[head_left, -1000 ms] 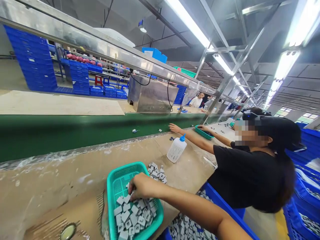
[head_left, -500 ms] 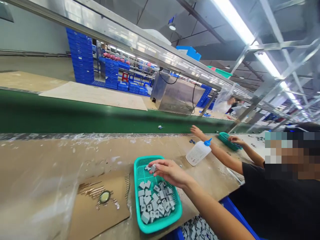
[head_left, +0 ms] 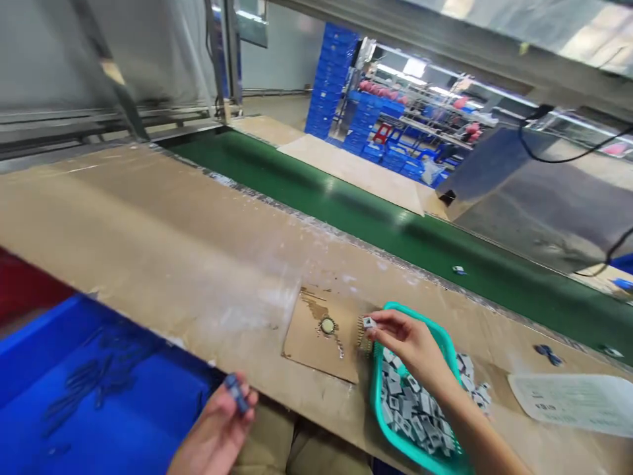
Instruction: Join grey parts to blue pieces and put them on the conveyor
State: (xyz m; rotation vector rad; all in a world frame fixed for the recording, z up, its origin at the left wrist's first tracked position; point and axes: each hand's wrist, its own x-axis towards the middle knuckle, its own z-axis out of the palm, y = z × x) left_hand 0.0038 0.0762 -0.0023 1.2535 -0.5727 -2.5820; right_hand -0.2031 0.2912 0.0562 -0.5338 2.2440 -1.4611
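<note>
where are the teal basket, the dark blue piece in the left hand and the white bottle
Teal basket [head_left: 377, 389]: head view, on its left rim
Held dark blue piece [head_left: 237, 394]: head view, on its middle
White bottle [head_left: 573, 400]: head view, on its printed body

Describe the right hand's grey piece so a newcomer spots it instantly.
On the brown worktop, find the teal basket. By its left rim, the right hand holds one small grey piece with a dark opening. Similar pieces lie heaped inside; only this one is held.
</note>
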